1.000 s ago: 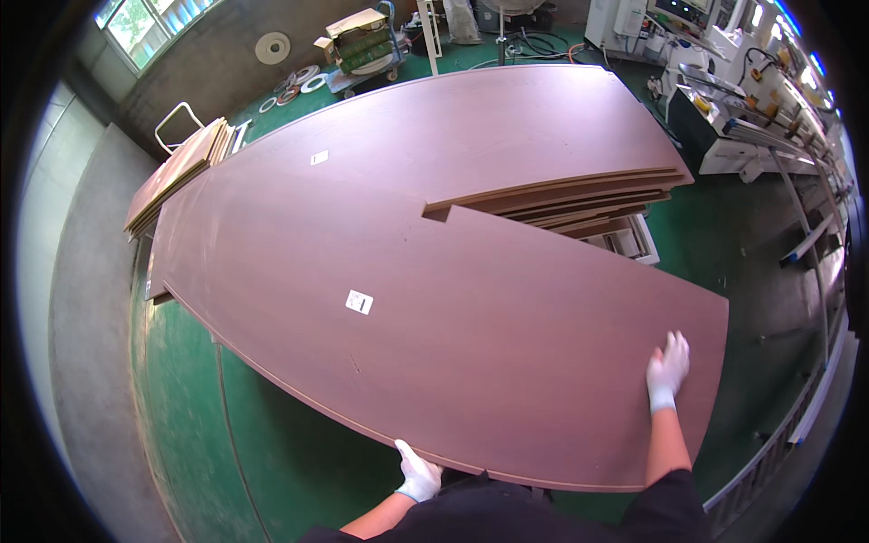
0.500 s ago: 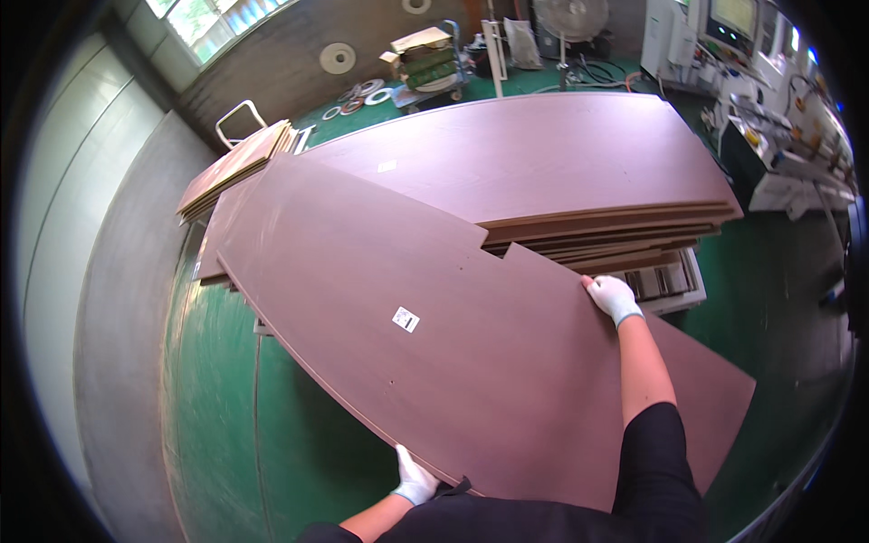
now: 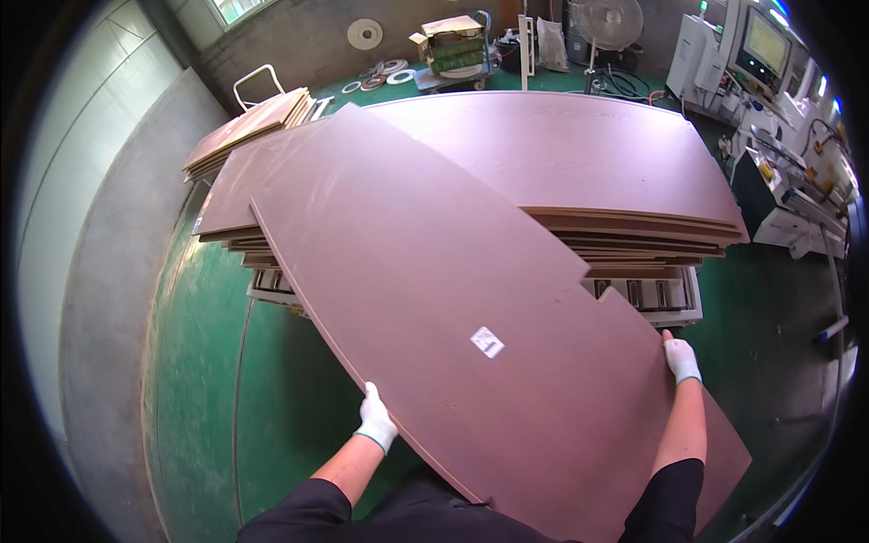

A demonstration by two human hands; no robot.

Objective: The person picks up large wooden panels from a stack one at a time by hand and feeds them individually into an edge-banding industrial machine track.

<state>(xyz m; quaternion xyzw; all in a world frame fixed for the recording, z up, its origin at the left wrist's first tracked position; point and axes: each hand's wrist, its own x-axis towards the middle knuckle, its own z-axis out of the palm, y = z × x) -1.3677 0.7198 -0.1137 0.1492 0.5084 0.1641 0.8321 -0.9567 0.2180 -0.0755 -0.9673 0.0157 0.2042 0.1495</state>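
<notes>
A long reddish-brown wood panel slants across the view, from the stack at the far left to my body at the lower right. A small notch is cut into its right edge, and a white label sticks to its face. My left hand, in a white glove, grips the left edge with its thumb on top. On the right edge, below the notch, my gloved right hand is closed, thumb upward. The fingers of both hands are partly hidden beneath the panel. Its far end overlaps a stack of similar panels.
The stack stands on a roller conveyor. More boards lie on a cart at the far left. Beyond are a blue trolley with boxes and a fan. A machine stands at right; a wall is at left.
The panel has turned clockwise and its notch has moved right and nearer. My left hand has slid farther up the left edge; my right hand has moved right and nearer.
</notes>
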